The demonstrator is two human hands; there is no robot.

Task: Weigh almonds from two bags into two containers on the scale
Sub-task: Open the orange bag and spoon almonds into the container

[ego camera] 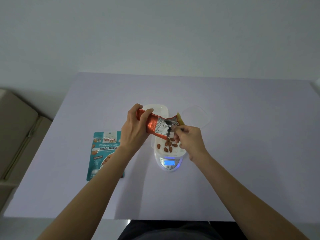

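Left hand (pixel 134 129) grips orange bag (pixel 153 124), fingers curled round closed end. Bag held tilted above white container (pixel 170 154) on scale (pixel 168 168). Right hand (pixel 189 142) at bag mouth, fingers pinching thin utensil (pixel 181 129), kind unclear. Several almonds (pixel 168 145) lie in container. Display reads 10. Teal bag (pixel 105 153) flat on counter (pixel 242 153), left of scale. 2nd container (pixel 161 110) behind scale.
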